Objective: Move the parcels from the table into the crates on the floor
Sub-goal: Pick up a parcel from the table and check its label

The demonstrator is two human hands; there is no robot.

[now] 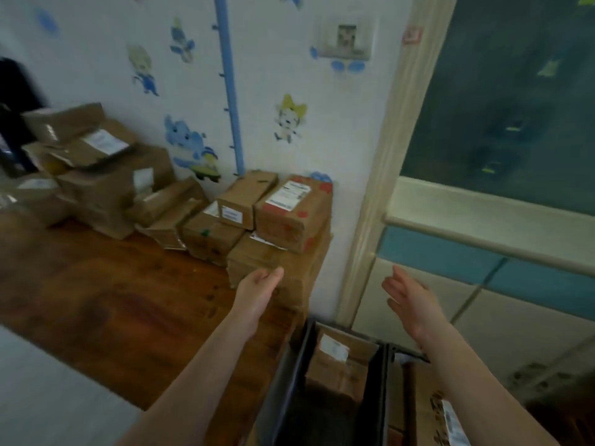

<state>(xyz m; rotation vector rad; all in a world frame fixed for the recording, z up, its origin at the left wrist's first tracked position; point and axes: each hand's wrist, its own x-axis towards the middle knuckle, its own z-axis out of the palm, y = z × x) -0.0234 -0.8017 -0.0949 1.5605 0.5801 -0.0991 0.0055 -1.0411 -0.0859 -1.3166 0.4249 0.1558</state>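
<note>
While boxy brown cardboard parcels [291,217] crowd the far edge of the wooden table [112,300], the left hand [257,292] and right hand [410,299] hover with fingers straight, holding nothing; one parcel [338,365] lies in the black crate [286,387].

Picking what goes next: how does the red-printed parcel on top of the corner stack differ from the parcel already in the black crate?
The red-printed parcel sits on the table, atop a bigger box by the wall; the crated parcel lies down in the black crate on the floor. The red-printed parcel carries red marks; the crated parcel looks plain brown. Both are brown cardboard with a white label on top.
</note>
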